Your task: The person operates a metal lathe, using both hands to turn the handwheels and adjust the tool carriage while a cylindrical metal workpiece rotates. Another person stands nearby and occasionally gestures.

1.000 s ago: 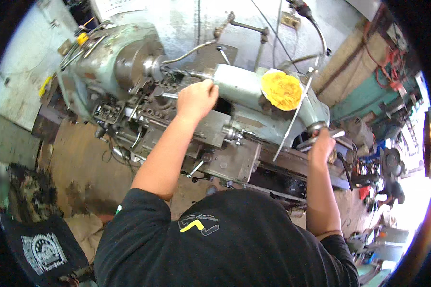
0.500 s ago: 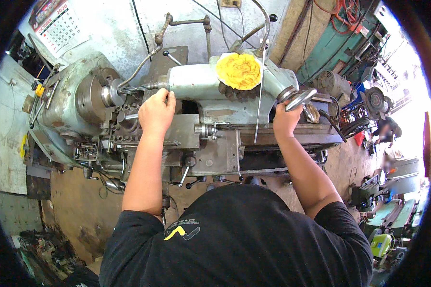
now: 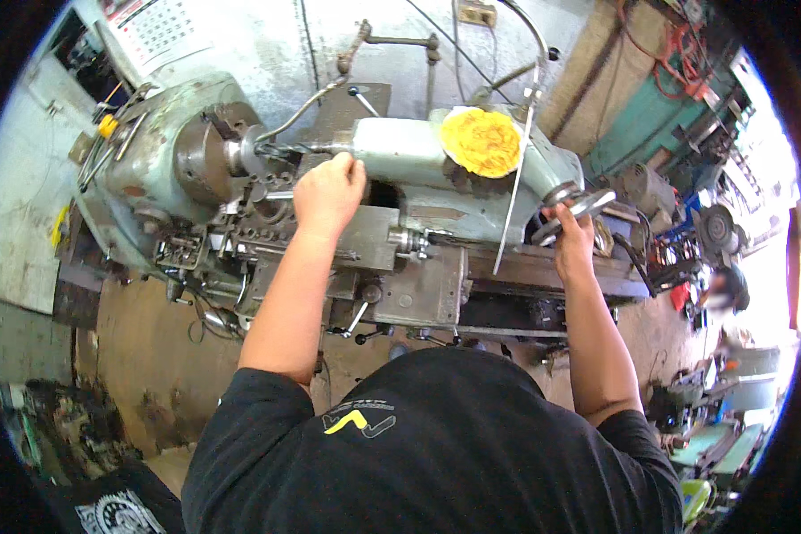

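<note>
I stand over a pale green metal lathe [image 3: 151, 151]. My left hand [image 3: 329, 191] rests closed on the tool area beside the twist drill bit [image 3: 307, 148], which points toward the round chuck [image 3: 206, 153]. My right hand [image 3: 574, 233] grips the tailstock handwheel [image 3: 578, 203] at the right end. The tailstock body [image 3: 400, 151] lies between both hands, with a yellow cloth on a white dish [image 3: 481, 141] on top.
A thin metal rod [image 3: 512, 196] leans across the tailstock. Levers and handles [image 3: 356, 320] stick out of the carriage front. A calendar [image 3: 156, 31] hangs on the wall. Cluttered machinery and boxes [image 3: 712, 231] fill the right side. Oil-stained floor [image 3: 142, 356] lies lower left.
The view has swung, shifting the lathe rightward in the picture. My left hand stays by the drill bit and my right hand stays on the handwheel.
</note>
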The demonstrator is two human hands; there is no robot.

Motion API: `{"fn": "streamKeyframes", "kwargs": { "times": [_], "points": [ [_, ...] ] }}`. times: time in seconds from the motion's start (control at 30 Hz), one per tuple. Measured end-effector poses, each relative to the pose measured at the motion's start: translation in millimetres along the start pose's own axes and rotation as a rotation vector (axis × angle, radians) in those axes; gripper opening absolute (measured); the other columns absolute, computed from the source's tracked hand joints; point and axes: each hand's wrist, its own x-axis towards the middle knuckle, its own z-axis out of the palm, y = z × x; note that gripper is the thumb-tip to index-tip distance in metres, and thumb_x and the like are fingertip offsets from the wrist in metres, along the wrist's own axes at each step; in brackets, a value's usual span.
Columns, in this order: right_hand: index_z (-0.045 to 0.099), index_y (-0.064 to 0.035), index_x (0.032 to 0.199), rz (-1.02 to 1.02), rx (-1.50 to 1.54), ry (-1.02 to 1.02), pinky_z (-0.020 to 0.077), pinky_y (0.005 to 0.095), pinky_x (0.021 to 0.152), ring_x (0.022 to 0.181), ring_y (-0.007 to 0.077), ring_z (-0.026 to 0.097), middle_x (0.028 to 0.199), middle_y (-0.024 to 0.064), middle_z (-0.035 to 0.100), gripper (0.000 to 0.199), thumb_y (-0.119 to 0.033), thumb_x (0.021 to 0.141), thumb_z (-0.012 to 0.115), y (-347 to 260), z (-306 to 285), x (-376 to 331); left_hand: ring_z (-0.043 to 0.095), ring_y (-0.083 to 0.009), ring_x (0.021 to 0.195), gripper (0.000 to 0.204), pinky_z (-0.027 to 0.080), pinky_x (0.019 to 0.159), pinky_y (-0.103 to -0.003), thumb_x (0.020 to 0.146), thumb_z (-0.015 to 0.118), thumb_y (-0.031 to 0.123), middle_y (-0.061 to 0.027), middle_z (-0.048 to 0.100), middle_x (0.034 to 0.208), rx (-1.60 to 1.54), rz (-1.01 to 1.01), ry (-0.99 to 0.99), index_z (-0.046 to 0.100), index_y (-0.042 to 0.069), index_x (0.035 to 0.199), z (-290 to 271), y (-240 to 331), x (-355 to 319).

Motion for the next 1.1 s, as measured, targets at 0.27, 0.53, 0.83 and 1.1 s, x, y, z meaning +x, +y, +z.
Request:
{"fn": "streamKeyframes", "kwargs": {
  "times": [0.27,0.53,0.83,1.1],
  "points": [
    [0.052,0.0004,0.119,-0.186,-0.427,0.090,0.0492,0.0340,0.092,0.097,0.0195,0.062,0.110,0.0106,0.062,0.043,-0.013,0.088,0.078,23,-5,7,0.070,-0.0388,0.082,0.033,0.054,0.072,-0.053,0.098,0.058,0.039,-0.0151,0.072,0.084,0.010,-0.011,0.036,0.066,0.009,0.086,4,-1,-1],
    [0.045,-0.0023,0.125,-0.291,-0.418,0.046,0.0518,0.0330,0.088,0.093,0.0169,0.061,0.099,0.0054,0.060,0.057,0.000,0.080,0.080,60,-4,1,0.070,-0.0392,0.083,0.032,0.054,0.073,-0.053,0.098,0.059,0.038,-0.0156,0.072,0.085,0.019,-0.031,0.038,0.066,0.009,0.088,4,1,-1],
    [0.046,-0.0031,0.126,-0.250,-0.606,-0.018,0.0509,0.0348,0.090,0.102,0.0173,0.058,0.103,0.0051,0.060,0.060,0.003,0.077,0.081,70,-10,-2,0.070,-0.0417,0.088,0.034,0.053,0.077,-0.055,0.100,0.054,0.039,-0.0187,0.073,0.091,0.076,-0.063,0.016,0.065,0.008,0.091,3,8,-1],
    [0.043,0.0079,0.132,-0.324,-0.829,-0.039,0.0506,0.0476,0.097,0.112,0.0463,0.060,0.119,0.0295,0.060,0.077,-0.025,0.076,0.085,64,-14,-4,0.069,-0.0424,0.087,0.034,0.053,0.075,-0.055,0.100,0.056,0.038,-0.0181,0.072,0.087,0.167,-0.052,0.066,0.062,0.007,0.087,2,14,-3]
  ]
}}
